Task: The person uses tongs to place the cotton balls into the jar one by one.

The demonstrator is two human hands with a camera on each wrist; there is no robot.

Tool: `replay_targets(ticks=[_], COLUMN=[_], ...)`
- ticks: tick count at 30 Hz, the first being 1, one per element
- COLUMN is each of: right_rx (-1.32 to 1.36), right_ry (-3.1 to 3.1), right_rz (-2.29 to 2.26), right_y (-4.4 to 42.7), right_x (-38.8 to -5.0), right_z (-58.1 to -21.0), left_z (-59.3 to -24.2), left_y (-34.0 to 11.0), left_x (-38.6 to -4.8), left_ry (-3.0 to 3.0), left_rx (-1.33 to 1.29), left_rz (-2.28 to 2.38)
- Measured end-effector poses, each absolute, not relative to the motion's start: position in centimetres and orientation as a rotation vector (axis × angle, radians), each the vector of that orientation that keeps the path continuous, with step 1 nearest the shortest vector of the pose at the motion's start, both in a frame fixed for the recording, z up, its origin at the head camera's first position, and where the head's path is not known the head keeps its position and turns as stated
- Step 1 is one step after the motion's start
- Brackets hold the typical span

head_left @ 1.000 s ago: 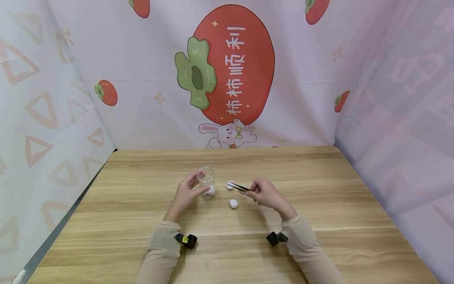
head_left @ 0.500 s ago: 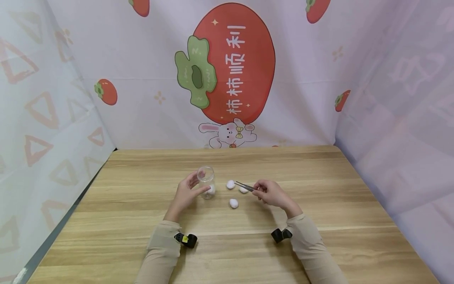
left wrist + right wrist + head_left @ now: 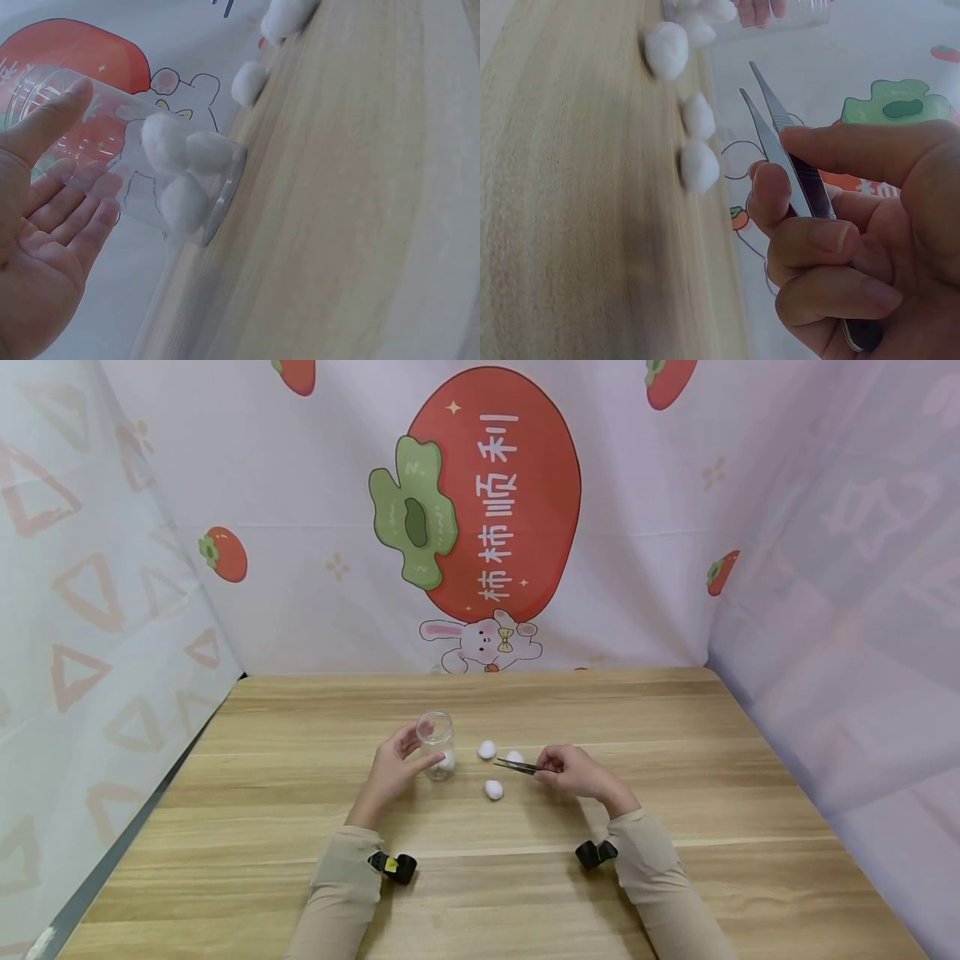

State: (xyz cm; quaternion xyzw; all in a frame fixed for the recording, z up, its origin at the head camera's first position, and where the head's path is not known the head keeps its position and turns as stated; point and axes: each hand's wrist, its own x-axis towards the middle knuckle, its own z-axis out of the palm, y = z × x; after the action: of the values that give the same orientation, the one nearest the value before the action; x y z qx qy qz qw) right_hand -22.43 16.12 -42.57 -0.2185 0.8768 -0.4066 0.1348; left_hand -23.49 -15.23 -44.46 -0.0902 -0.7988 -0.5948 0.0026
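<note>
My left hand (image 3: 396, 767) grips a clear plastic jar (image 3: 436, 737) that stands upright on the table, thumb on the near side. Three white cotton balls (image 3: 184, 202) show at the bottom of the jar in the left wrist view. In my right hand (image 3: 576, 772) is a pair of metal tweezers (image 3: 786, 154), pinched between thumb and fingers, with their tips apart and nothing between them. Three loose cotton balls lie on the table: one by the tweezers (image 3: 514, 758), a far one (image 3: 487, 749) closer to the jar, and a near one (image 3: 493, 790).
The wooden table (image 3: 480, 893) ends at a printed cloth backdrop (image 3: 637, 610) behind it. White cloth also hangs along the left and right sides. A black wrist camera (image 3: 401, 869) sits at the left sleeve and another black camera (image 3: 596, 855) at the right.
My right hand has drawn back to the right, taking the tweezers from over the far cotton ball to the near side of the right one. My left hand and the jar stay put.
</note>
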Motion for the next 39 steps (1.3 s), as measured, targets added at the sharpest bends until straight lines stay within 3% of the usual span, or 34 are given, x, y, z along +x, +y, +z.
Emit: replay_targets(ticks=[39], right_rx=[-0.614], right_ry=[2.498], right_rz=[-1.014], right_y=[15.61], right_x=[-22.21], right_z=[-43.09], left_z=[-44.48], left_y=[-15.23], left_x=[-23.55], left_ry=[-2.511], left_rx=[-0.283], left_rz=[-1.855])
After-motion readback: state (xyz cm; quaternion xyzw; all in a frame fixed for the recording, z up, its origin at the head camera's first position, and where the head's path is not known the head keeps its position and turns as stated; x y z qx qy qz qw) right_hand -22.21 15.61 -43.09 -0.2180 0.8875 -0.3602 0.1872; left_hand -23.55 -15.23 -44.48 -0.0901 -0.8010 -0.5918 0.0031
